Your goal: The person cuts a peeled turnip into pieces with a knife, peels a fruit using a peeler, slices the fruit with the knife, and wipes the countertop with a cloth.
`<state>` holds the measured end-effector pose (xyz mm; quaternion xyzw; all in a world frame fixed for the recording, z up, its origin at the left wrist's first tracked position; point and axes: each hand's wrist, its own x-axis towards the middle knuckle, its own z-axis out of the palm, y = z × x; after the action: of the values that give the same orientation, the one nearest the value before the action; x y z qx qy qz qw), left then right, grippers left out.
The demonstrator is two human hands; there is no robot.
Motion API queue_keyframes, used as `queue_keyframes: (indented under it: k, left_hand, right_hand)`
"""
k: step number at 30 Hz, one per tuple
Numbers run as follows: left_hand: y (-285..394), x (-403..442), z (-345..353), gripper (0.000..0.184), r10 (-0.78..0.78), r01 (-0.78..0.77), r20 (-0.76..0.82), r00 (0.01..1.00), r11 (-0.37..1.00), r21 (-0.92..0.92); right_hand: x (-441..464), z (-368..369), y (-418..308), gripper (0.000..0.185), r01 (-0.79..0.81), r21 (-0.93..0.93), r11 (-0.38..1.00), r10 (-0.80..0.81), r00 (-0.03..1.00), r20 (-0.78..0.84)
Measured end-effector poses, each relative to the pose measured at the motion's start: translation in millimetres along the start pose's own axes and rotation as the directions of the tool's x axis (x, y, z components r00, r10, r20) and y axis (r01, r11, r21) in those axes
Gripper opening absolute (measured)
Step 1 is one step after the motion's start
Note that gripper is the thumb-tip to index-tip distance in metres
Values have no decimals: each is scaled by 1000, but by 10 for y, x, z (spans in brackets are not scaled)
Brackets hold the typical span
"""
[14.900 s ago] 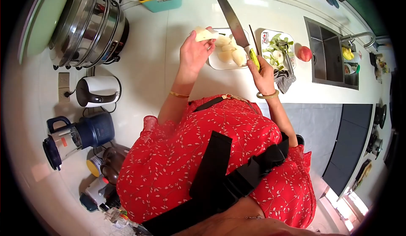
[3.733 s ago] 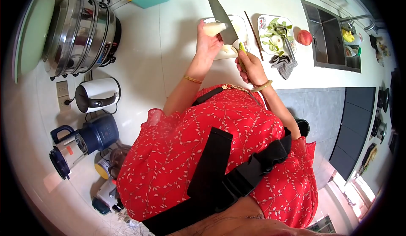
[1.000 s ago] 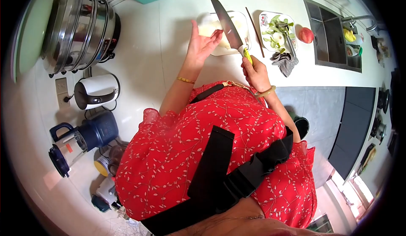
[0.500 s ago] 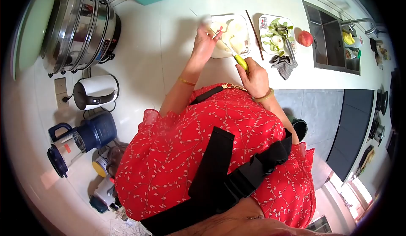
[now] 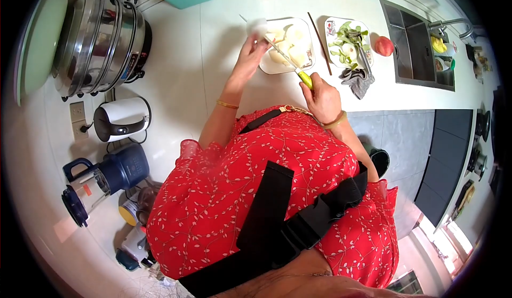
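My right hand (image 5: 322,100) grips a knife by its yellow-green handle (image 5: 304,79). Its narrow blade (image 5: 282,54) slants up and left across the near part of a white plate (image 5: 266,69) toward my left fingers. Closed fingers of my left hand (image 5: 249,58) hold a blurred whitish piece (image 5: 257,27) at the plate's left edge; its kind is unclear. Several pale, peeled fruit pieces (image 5: 290,44) lie on the plate. Past the whitish piece shows a thin dark line (image 5: 243,17); I cannot tell whether it is the blade tip.
Right of the plate lie a brown chopstick (image 5: 320,44), a plate of green peelings (image 5: 341,44) with a metal peeler (image 5: 365,58), a grey cloth (image 5: 358,83) and a peach (image 5: 384,46) beside the sink (image 5: 410,34). A steamer (image 5: 104,42) and kettle (image 5: 122,118) stand left.
My left hand has shifted slightly left and down with the whitish piece, and more of the blade shows between the hands. My right hand stays almost in place on the knife.
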<state>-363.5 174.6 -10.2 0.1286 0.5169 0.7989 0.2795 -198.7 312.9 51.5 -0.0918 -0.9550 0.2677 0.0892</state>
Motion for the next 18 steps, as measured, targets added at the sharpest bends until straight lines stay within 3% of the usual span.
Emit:
queue_keyframes:
  k: [5,10,18]
  left_hand:
    - [-65,-26,40,34,-14,16,-37,999,999,47]
    - [-182,-39,52,35,-75,76,17,997,994,-74]
    - [-197,-82,39,39,-75,77,-28,997,995,70]
  right_hand:
    - [-17,60,24,23,3,-35,999,-4,1000,-21]
    - [-10,210,257,23,80,-28,996,-82,991,-108]
    - [-19,123,52,25,-44,-48,998,46,998,38]
